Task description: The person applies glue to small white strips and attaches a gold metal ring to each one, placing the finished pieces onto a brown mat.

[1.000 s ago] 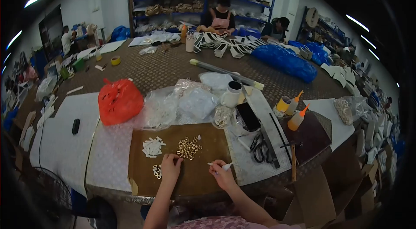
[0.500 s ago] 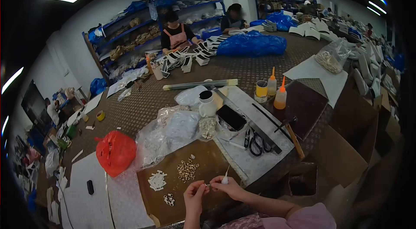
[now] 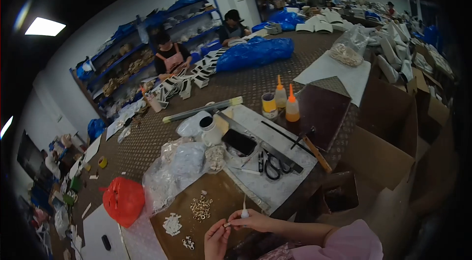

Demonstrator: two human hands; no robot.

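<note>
Near the bottom of the view, my left hand (image 3: 216, 239) pinches a small metallic piece (image 3: 226, 224) between thumb and fingertips. Close on its right, my right hand (image 3: 251, 221) is closed around a small white bottle (image 3: 244, 213) with a thin upright nozzle, its fingertips by the small piece. Both hands are over the front of a brown board (image 3: 182, 203). On that board lie a pile of gold-coloured rings (image 3: 201, 208), a pile of white strips (image 3: 172, 224) and a few silvery pieces (image 3: 188, 243).
A red bag (image 3: 124, 202) sits left of the board. Behind are plastic bags (image 3: 184, 161), a white mug (image 3: 211, 131), a phone (image 3: 239, 142), scissors (image 3: 276, 165), a hammer (image 3: 317, 154) and orange-tipped bottles (image 3: 292, 106). Two people sit across the table. Cardboard boxes (image 3: 381, 152) stand right.
The view has swung, so the table's things appear further left and the hands slightly lower. Both hands remain close together around the small piece, with the white bottle still in my right hand.
</note>
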